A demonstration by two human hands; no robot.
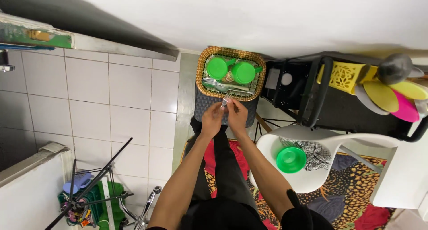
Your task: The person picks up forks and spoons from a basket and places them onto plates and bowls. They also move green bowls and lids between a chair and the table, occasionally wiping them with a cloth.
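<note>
My left hand point(211, 118) and my right hand point(236, 114) meet in front of me, both pinching a small clear plastic piece point(227, 100). Just beyond them stands a woven tray point(201, 65) with a golden rim on a dark patterned stool point(203, 106). Two green-lidded containers point(217, 67) point(243, 72) sit in the tray, with clear plastic wrapping and a small brown item between them.
A white chair point(267, 152) at the right holds a green bowl point(291, 159) and a checked cloth point(315, 152). A black cart point(314, 94) with a yellow basket point(343, 76) and coloured plates point(397, 98) stands beyond. White wall tiles point(102, 109) and a tripod point(89, 185) are at left.
</note>
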